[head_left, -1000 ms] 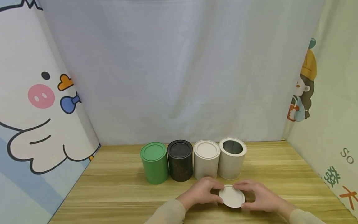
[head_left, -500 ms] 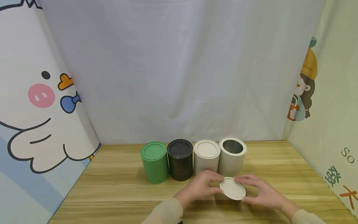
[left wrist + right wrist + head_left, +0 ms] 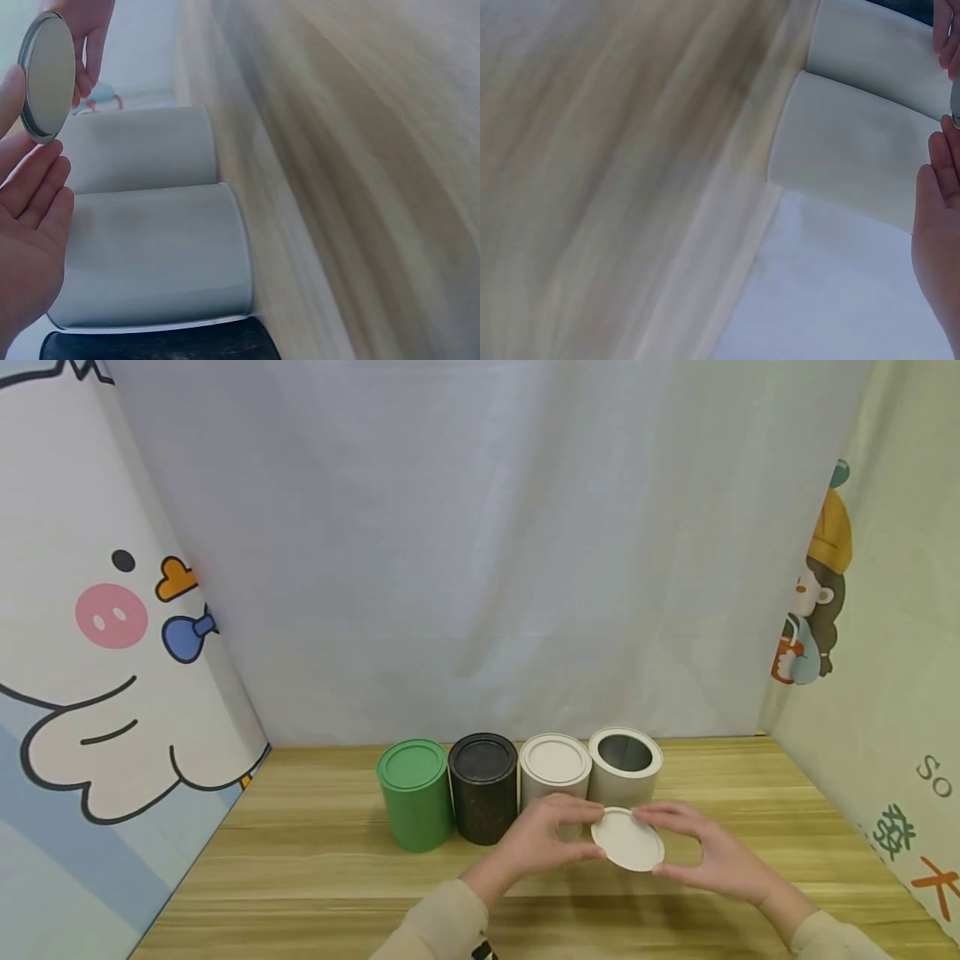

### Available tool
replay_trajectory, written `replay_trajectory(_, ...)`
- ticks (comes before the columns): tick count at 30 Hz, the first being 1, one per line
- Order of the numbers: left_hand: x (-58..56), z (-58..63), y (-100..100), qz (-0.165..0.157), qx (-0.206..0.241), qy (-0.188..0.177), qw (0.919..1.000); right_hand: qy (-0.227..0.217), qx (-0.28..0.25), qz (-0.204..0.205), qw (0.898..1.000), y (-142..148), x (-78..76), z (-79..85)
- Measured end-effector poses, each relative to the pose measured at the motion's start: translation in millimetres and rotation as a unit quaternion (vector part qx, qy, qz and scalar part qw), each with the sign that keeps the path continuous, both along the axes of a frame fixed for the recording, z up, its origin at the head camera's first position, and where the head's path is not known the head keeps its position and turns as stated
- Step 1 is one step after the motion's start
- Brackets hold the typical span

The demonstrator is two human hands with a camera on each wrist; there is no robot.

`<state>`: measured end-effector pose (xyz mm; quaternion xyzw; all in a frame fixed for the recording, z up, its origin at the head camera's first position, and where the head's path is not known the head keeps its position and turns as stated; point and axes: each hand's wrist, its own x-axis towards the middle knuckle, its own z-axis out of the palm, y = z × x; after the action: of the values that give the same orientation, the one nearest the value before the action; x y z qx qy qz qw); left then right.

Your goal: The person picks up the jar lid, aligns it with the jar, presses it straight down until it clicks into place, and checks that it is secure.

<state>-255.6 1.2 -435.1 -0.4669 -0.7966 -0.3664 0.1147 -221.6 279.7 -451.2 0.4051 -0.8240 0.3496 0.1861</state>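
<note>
A round white lid [image 3: 628, 840] is held above the table between both hands, its top tilted toward me in the head view. My left hand [image 3: 542, 837] pinches its left edge between thumb and fingers; my right hand [image 3: 708, 852] pinches the right edge. Just beyond them stands an uncovered white can [image 3: 621, 790], its dark inside showing through the top. Beside it, a second white can [image 3: 555, 764] wears a lid, its lower part partly behind my left hand. The left wrist view shows the lid [image 3: 51, 79] almost edge-on, with a raised rim.
A black can [image 3: 485, 802] and a green can [image 3: 417, 810], both lidded, continue the row to the left on the wooden table [image 3: 315, 860]. Behind them hangs a grey-white curtain [image 3: 465, 568]. Printed cloths flank both sides.
Both hands have lifted the lid off the table area and moved it forward, toward the uncovered can. The cans have stayed in place.
</note>
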Motion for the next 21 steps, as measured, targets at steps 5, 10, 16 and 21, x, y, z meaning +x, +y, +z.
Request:
replay_trajectory(5,-1.1,8.9,2.0,0.009,0.007,0.005,0.9999,0.019,-0.006,0.007,1.0,-0.1,-4.0,6.9)
replay_trajectory(10,1.0,17.4,4.6,0.031,0.015,0.008,0.9994,0.028,-0.018,-0.002,0.999,0.6,-6.0,11.1)
replay_trajectory(16,3.6,25.0,7.4,0.053,0.02,0.01,0.9983,0.031,-0.034,-0.017,0.999,-1.3,-7.0,15.3)
replay_trajectory(21,2.2,31.1,9.8,0.062,0.022,0.011,0.9978,0.023,-0.037,-0.034,0.998,-3.6,-8.1,21.0)
